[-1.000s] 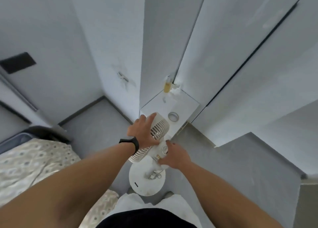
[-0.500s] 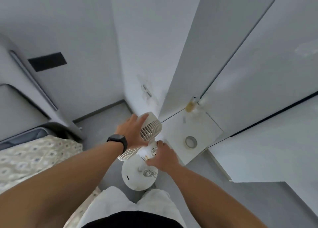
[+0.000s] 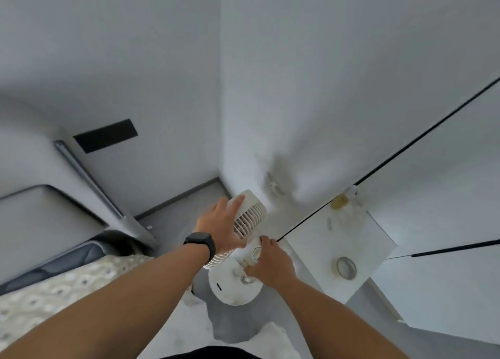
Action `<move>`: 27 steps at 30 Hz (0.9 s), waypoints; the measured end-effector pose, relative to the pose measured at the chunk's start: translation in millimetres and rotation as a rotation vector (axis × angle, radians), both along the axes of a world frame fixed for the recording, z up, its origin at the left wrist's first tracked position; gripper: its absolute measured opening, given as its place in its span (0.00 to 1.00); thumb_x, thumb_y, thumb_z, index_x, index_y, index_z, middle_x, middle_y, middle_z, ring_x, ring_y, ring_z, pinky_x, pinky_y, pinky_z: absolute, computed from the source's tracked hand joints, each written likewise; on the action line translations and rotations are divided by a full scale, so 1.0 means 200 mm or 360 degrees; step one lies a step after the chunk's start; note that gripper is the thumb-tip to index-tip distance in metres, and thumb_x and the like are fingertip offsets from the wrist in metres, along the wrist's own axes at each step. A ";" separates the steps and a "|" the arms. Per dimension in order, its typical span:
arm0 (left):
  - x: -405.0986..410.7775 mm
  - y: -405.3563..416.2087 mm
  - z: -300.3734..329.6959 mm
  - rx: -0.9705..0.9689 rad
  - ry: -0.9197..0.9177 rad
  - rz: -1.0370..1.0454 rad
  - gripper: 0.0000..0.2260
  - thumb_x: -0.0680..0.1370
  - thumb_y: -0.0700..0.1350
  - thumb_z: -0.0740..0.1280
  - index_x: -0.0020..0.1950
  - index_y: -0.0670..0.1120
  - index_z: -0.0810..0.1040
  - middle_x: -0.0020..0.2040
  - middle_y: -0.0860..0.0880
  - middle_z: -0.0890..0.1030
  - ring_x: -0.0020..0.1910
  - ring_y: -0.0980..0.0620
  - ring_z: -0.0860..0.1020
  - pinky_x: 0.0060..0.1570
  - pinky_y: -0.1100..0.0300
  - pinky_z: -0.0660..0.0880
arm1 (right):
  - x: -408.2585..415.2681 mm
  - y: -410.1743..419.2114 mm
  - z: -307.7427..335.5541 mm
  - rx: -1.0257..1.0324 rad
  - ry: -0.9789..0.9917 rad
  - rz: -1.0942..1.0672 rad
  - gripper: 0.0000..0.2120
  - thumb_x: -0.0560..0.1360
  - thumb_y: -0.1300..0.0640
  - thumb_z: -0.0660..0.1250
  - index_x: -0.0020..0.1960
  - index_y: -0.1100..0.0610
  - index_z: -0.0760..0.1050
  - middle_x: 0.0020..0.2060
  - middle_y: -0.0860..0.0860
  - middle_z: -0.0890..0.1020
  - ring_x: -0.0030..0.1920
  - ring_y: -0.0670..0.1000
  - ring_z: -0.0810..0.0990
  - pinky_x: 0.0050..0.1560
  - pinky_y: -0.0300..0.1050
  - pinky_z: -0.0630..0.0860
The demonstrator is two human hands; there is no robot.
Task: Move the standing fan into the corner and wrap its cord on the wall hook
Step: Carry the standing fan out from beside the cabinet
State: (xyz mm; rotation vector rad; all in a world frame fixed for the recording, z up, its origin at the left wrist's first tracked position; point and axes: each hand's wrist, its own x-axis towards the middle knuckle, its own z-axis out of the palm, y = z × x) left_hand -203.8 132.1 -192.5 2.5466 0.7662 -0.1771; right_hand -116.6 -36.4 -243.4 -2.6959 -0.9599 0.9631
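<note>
A white standing fan (image 3: 250, 218) stands below me on its round base (image 3: 232, 291), close to the wall corner. My left hand (image 3: 220, 227), with a black watch on the wrist, lies across the side of the fan's grille head, fingers straight. My right hand (image 3: 270, 261) grips the fan's neck just under the head, fingers curled round it. A small bundle of cord (image 3: 246, 278) lies on the base by my right hand. A small hook (image 3: 273, 185) sits on the white wall just above the fan head.
A white low cabinet top (image 3: 311, 245) stands right of the fan, bearing a roll of tape (image 3: 346, 268) and a small yellow bottle (image 3: 338, 202). A bed with patterned cover (image 3: 54, 291) is at the left. Grey floor (image 3: 184, 209) reaches into the corner.
The view has swung right and down; the fan and both hands sit nearer the corner wall and hook. Both hands keep their places on the fan.
</note>
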 end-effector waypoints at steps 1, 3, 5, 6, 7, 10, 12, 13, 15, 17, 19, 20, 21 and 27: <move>0.00 0.07 0.00 -0.0015 -0.0005 0.0005 0.49 0.65 0.66 0.75 0.79 0.60 0.52 0.64 0.51 0.70 0.61 0.49 0.73 0.49 0.52 0.81 | 0.00 0.07 0.00 0.0001 -0.0005 -0.0010 0.47 0.63 0.35 0.74 0.75 0.51 0.60 0.63 0.48 0.73 0.59 0.54 0.79 0.55 0.51 0.80; 0.00 0.20 0.00 -0.0040 -0.0001 0.0010 0.49 0.65 0.66 0.75 0.79 0.61 0.52 0.64 0.50 0.69 0.61 0.48 0.72 0.48 0.50 0.81 | 0.00 0.20 0.01 0.0025 -0.0002 -0.0045 0.47 0.63 0.36 0.75 0.75 0.51 0.60 0.63 0.48 0.73 0.59 0.53 0.79 0.55 0.50 0.80; 0.02 0.34 0.02 -0.0041 0.0018 -0.0013 0.49 0.65 0.66 0.75 0.79 0.61 0.51 0.64 0.50 0.68 0.62 0.47 0.72 0.47 0.49 0.81 | 0.00 0.32 0.01 0.0029 -0.0005 -0.0076 0.46 0.65 0.38 0.75 0.76 0.51 0.59 0.63 0.49 0.72 0.59 0.54 0.78 0.55 0.50 0.79; 0.03 0.40 0.03 -0.0041 0.0030 -0.0020 0.49 0.65 0.66 0.75 0.79 0.61 0.51 0.64 0.50 0.68 0.62 0.47 0.71 0.47 0.49 0.81 | 0.00 0.37 0.00 0.0026 -0.0002 -0.0091 0.46 0.66 0.39 0.75 0.76 0.51 0.59 0.63 0.49 0.72 0.60 0.54 0.78 0.56 0.50 0.79; 0.04 0.45 0.03 -0.0039 0.0039 -0.0025 0.49 0.65 0.66 0.75 0.79 0.61 0.51 0.64 0.50 0.68 0.63 0.47 0.71 0.47 0.49 0.81 | 0.01 0.42 0.00 0.0035 -0.0001 -0.0102 0.46 0.66 0.39 0.74 0.76 0.51 0.58 0.63 0.50 0.72 0.60 0.54 0.78 0.56 0.50 0.79; 0.10 0.58 0.01 -0.0034 0.0053 -0.0024 0.49 0.65 0.65 0.74 0.79 0.61 0.50 0.64 0.50 0.67 0.64 0.47 0.70 0.48 0.50 0.79 | 0.06 0.55 -0.03 0.0056 0.0031 -0.0122 0.46 0.66 0.39 0.74 0.77 0.50 0.57 0.64 0.50 0.71 0.61 0.54 0.77 0.58 0.50 0.79; 0.15 0.66 -0.02 -0.0014 0.0079 -0.0018 0.49 0.65 0.66 0.74 0.79 0.61 0.50 0.64 0.50 0.67 0.63 0.47 0.71 0.49 0.49 0.80 | 0.12 0.63 -0.07 0.0073 0.0045 -0.0108 0.45 0.66 0.39 0.74 0.77 0.50 0.58 0.63 0.49 0.71 0.61 0.53 0.76 0.58 0.50 0.79; 0.17 0.70 -0.05 -0.0007 0.0092 0.0000 0.50 0.65 0.66 0.74 0.79 0.61 0.50 0.64 0.50 0.67 0.63 0.47 0.71 0.49 0.48 0.81 | 0.15 0.67 -0.10 0.0076 0.0044 -0.0085 0.45 0.66 0.39 0.75 0.76 0.50 0.58 0.62 0.49 0.72 0.60 0.53 0.76 0.58 0.50 0.79; 0.21 0.76 -0.09 -0.0001 0.0135 0.0044 0.50 0.64 0.66 0.74 0.79 0.60 0.50 0.65 0.49 0.66 0.62 0.46 0.71 0.49 0.47 0.82 | 0.21 0.75 -0.15 0.0066 0.0045 -0.0036 0.45 0.65 0.40 0.77 0.74 0.50 0.60 0.62 0.50 0.72 0.60 0.53 0.77 0.57 0.49 0.78; 0.22 0.80 -0.13 0.0015 0.0174 0.0060 0.50 0.65 0.66 0.75 0.80 0.59 0.49 0.65 0.48 0.65 0.63 0.46 0.70 0.49 0.48 0.82 | 0.24 0.83 -0.20 0.0074 0.0099 -0.0051 0.46 0.65 0.42 0.79 0.74 0.50 0.60 0.64 0.50 0.72 0.61 0.54 0.76 0.57 0.49 0.78; 0.23 0.86 -0.16 0.0023 0.0204 0.0071 0.50 0.66 0.66 0.74 0.80 0.59 0.49 0.65 0.48 0.64 0.63 0.46 0.69 0.48 0.48 0.82 | 0.25 0.90 -0.24 0.0094 0.0142 -0.0087 0.45 0.65 0.44 0.80 0.75 0.51 0.61 0.65 0.51 0.71 0.63 0.54 0.76 0.58 0.49 0.78; 0.23 0.90 -0.17 0.0021 0.0208 0.0083 0.50 0.66 0.66 0.75 0.80 0.59 0.49 0.65 0.48 0.64 0.63 0.46 0.69 0.47 0.48 0.82 | 0.25 0.95 -0.26 0.0108 0.0140 -0.0091 0.45 0.65 0.44 0.80 0.75 0.51 0.60 0.66 0.51 0.71 0.64 0.54 0.76 0.60 0.50 0.78; 0.24 0.93 -0.19 0.0007 0.0211 0.0104 0.50 0.66 0.65 0.75 0.80 0.59 0.49 0.65 0.48 0.64 0.63 0.46 0.69 0.48 0.48 0.82 | 0.26 0.99 -0.28 0.0107 0.0147 -0.0096 0.46 0.66 0.45 0.79 0.76 0.51 0.60 0.67 0.52 0.71 0.65 0.54 0.75 0.62 0.51 0.78; 0.34 1.25 -0.28 -0.0051 0.0274 0.0176 0.51 0.67 0.64 0.77 0.80 0.59 0.49 0.66 0.48 0.63 0.64 0.46 0.70 0.49 0.47 0.82 | 0.34 1.33 -0.40 0.0057 0.0153 -0.0122 0.45 0.68 0.48 0.78 0.78 0.51 0.57 0.69 0.52 0.70 0.68 0.55 0.71 0.64 0.50 0.76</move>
